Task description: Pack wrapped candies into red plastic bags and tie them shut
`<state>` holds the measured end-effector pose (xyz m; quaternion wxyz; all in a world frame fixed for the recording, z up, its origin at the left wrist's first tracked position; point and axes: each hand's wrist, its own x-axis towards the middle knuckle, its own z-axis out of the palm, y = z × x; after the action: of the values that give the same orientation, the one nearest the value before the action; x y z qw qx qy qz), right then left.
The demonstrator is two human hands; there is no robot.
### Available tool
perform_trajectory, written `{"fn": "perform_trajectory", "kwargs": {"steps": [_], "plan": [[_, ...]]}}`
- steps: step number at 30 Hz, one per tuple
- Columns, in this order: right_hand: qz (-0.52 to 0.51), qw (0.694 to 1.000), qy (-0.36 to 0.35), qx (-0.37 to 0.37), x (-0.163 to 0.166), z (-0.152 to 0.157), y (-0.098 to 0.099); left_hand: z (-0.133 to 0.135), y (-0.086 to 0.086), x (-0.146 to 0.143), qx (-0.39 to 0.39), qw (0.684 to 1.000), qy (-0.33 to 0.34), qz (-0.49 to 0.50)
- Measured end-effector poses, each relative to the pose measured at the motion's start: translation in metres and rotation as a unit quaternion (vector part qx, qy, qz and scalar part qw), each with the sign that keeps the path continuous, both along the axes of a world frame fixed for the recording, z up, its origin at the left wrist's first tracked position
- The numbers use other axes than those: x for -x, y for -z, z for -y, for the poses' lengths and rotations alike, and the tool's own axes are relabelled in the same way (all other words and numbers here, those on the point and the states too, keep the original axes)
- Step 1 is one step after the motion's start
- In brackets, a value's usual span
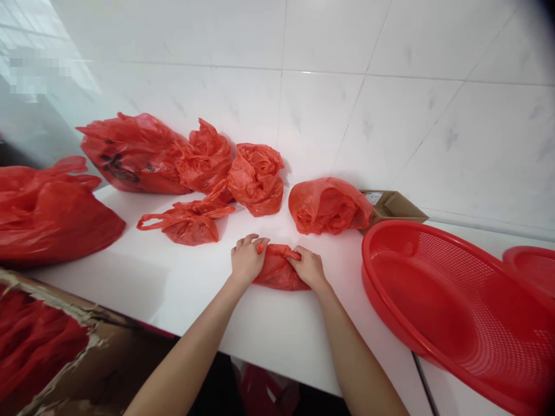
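Observation:
On the white table [191, 289] in front of me lies a small red plastic bag [280, 271]. My left hand [248, 257] grips its upper left part, with a twist of red plastic showing by the thumb. On the other side, my right hand [309, 267] is closed round another gathered bit of the same bag, near its top. What is inside the bag does not show. Left of my hands is a similar red bag [193, 225] with a loop handle. Just behind my right hand rests a bundled red bag [329, 205].
More red bags [255, 179] stand along the tiled wall, with a large one [47, 214] at far left. A cardboard box [392, 205] and a red perforated basket [427, 289] are at right. A torn carton [108, 358] with red material stands below the table's left edge.

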<state>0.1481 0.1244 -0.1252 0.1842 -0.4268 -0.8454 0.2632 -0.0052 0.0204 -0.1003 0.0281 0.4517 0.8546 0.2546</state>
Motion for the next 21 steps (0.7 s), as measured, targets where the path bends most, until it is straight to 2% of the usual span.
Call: {"fn": "perform_trajectory", "kwargs": {"steps": [4,7,10,16,21], "plan": [[-0.044,0.999,-0.012,0.014,-0.003,0.002,-0.002,-0.008,0.0,-0.012,-0.037,0.999,0.012,0.022],[-0.133,0.99,-0.035,0.04,-0.007,0.001,-0.003,-0.01,0.006,-0.008,-0.018,0.999,0.006,0.043],[-0.19,0.98,-0.021,0.055,-0.008,-0.003,-0.005,-0.009,0.011,-0.002,-0.002,0.999,0.002,0.033],[-0.149,0.988,0.037,-0.025,-0.006,-0.008,-0.007,-0.004,0.015,0.006,0.019,0.999,-0.027,0.019],[-0.059,0.988,0.129,-0.056,-0.001,-0.006,-0.003,-0.003,0.019,0.021,0.01,0.995,-0.089,0.036]]}}
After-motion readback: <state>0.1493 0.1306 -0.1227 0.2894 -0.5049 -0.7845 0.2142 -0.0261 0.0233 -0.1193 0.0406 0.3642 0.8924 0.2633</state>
